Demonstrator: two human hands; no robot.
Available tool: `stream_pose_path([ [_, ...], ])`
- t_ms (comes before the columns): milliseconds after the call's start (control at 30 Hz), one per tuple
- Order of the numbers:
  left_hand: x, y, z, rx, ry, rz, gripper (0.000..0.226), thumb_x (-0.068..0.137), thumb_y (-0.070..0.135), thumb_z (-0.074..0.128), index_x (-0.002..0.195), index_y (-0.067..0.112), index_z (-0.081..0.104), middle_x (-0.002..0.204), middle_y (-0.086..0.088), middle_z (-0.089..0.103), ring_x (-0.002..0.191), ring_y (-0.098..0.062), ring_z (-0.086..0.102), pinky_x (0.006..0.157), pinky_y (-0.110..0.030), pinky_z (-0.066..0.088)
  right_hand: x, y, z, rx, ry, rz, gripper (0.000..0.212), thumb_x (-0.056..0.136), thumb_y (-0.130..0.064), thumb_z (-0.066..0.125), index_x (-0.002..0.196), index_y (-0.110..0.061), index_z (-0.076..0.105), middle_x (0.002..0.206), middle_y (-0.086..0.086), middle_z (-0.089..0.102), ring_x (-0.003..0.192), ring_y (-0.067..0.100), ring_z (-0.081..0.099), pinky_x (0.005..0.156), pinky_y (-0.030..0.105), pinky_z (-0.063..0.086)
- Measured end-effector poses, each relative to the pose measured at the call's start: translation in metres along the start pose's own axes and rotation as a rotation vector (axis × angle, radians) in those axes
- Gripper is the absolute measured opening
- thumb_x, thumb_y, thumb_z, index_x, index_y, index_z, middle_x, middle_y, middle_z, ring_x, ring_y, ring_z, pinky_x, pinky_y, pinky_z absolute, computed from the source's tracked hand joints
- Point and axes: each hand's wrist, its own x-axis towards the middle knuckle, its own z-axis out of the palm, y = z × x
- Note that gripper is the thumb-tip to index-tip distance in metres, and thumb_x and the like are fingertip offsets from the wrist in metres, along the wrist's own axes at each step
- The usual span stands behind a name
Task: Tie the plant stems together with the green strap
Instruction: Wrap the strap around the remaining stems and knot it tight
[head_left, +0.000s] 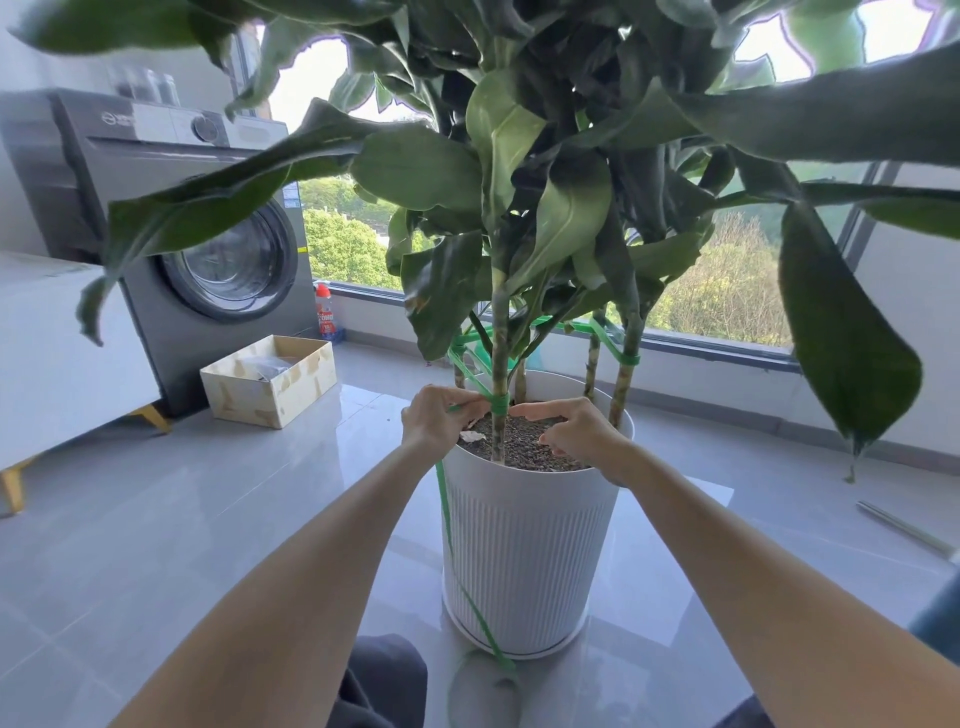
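Pinching the green strap (443, 499) at the front stem (500, 338), left hand (436, 418) holds the wrap snug; right hand (576, 431) hovers close, grip unclear.

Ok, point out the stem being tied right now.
The front stem, green strap wound low, between left hand and right hand; other stems stand behind.

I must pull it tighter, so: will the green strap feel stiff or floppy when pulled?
Probably floppy: the green strap hangs slack from the left hand down the white pot and curls on the floor. It likely takes tension well, since it already wraps snugly round the front stem. It looks thin and glossy, so it may slip through fingers.
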Motion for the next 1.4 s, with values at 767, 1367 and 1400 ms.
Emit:
stream_pose_path([
  [767,-0.021,0.019,0.008,-0.242,0.205,-0.323,0.017,0.074,0.027,0.079,0.09,0.024,0.076,0.097,0.005,0.073,0.076,-0.009,0.059,0.054,-0.017,0.039,0.002,0.0,0.002,0.063,0.286,0.126,0.05,0.084,0.009,0.037,0.1,-0.023,0.073,0.117,0.002,0.066,0.09,0.014,0.051,0.077,0.023,0.045],
  [1367,-0.007,0.009,0.005,-0.252,-0.034,-0.161,0.02,0.083,0.012,0.07,0.077,0.019,0.051,0.097,-0.008,0.066,0.093,-0.023,0.061,0.083,-0.03,0.046,0.007,0.003,0.007,0.049,0.295,0.087,0.045,0.087,0.008,0.039,0.107,-0.017,0.071,0.116,0.004,0.066,0.106,0.015,0.056,0.089,0.02,0.04],
  [1400,-0.006,0.009,0.004,-0.247,-0.054,-0.154,0.02,0.084,0.014,0.069,0.08,0.018,0.05,0.1,-0.008,0.066,0.094,-0.022,0.061,0.082,-0.029,0.044,0.008,0.003,0.008,0.053,0.297,0.074,0.043,0.088,0.006,0.04,0.108,-0.016,0.071,0.116,0.004,0.067,0.107,0.015,0.056,0.088,0.019,0.039],
])
